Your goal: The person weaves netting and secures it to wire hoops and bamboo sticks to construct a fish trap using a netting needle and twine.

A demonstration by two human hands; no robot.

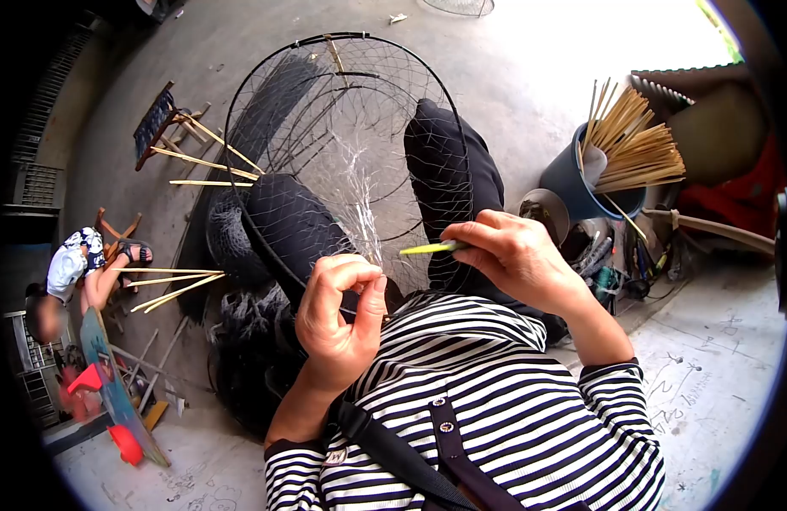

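In the head view, a round net cage (348,75) with black wire hoops and thin mesh stands across my lap, between and over my knees. My right hand (517,260) pinches a slim yellow-green netting needle (423,249), its tip pointing left toward the other hand. My left hand (340,311) is closed in a pinch at the near side of the cage. What lies between its thumb and forefinger is too fine to make out. A bunch of loose whitish strands (363,204) shows in the mesh just beyond the left fingers.
On the right a blue bucket (572,183) holds many thin wooden sticks (636,140). A small stool (157,123) stands at the left, with more sticks (202,152) near it. Farther left sits another person (70,264), beside a green board with red parts (112,375).
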